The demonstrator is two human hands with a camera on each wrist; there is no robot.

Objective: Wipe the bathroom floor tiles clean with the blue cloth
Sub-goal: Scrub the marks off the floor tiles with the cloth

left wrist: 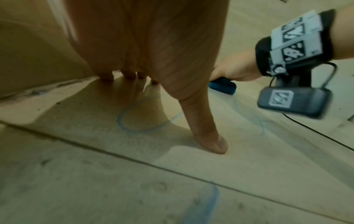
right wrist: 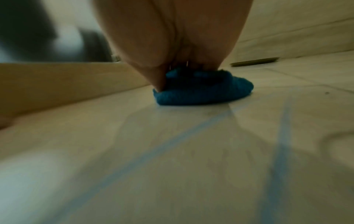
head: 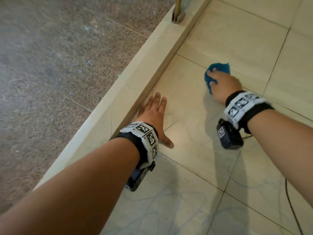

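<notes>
The blue cloth lies bunched on the cream floor tiles, and my right hand grips it from above, fingers curled over it. The right wrist view shows the cloth pressed flat on the tile under my palm. My left hand lies flat on the tile beside the raised curb, fingers straight and thumb spread. Its fingertips and thumb touch the floor in the left wrist view. Faint blue scribbled lines mark the tiles near both hands, and the cloth shows beyond.
A cream raised curb runs diagonally left of the hands, with a speckled brown stone floor beyond it. A metal post foot stands on the curb at the top. A thin black cable trails over the tiles at the right.
</notes>
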